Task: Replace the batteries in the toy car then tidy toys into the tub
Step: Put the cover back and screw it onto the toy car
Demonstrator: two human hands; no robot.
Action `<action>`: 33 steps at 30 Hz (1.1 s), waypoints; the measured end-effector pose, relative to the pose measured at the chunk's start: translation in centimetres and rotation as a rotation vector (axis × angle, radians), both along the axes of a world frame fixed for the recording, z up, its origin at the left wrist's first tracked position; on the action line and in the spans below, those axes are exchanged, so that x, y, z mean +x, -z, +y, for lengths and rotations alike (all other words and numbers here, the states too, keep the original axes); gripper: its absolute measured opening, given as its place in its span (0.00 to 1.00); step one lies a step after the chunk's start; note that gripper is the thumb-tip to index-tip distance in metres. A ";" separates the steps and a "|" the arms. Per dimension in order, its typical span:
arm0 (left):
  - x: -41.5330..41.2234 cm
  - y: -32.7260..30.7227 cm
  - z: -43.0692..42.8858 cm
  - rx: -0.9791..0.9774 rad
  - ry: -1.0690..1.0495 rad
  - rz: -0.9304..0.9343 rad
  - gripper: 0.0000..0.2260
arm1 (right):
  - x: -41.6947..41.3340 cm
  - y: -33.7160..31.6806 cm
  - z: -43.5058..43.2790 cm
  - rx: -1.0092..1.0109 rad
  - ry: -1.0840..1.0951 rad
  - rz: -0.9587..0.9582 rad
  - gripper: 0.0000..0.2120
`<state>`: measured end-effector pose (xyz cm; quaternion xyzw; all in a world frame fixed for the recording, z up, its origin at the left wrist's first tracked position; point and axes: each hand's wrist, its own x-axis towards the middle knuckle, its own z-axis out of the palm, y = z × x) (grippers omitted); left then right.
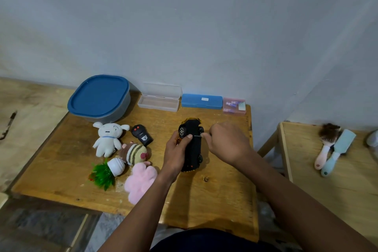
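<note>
The toy car [193,147] lies tipped on its side on the wooden table [214,196], black underside facing right, gold body underneath. My left hand [177,149] grips it from the left, thumb by the front wheel. My right hand [227,141] holds a small screwdriver [198,136] whose metal tip touches the car's underside. The grey tub [120,106] with its blue lid on stands at the back left. A pink case of batteries [234,105] sits at the back right.
Left of the car lie a white plush [108,139], a black remote [142,134], a striped plush [135,153], a pink plush [140,182] and a toy plant [106,173]. An open clear case [158,102] and a blue case [202,101] line the wall. Two brushes [331,149] lie on a side table.
</note>
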<state>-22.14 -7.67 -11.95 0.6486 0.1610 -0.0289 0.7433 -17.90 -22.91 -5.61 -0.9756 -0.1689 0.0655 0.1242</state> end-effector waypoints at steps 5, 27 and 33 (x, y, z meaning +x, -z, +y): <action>0.1 -0.2 0.1 -0.001 0.008 0.002 0.11 | 0.1 -0.2 -0.3 0.104 -0.031 0.022 0.09; 0.9 -0.3 0.7 -0.533 0.078 0.297 0.21 | -0.2 4.5 -2.3 0.658 0.375 0.285 0.07; 0.7 -0.2 0.0 -0.556 0.343 0.265 0.19 | -0.9 5.2 -2.8 1.091 0.582 0.506 0.04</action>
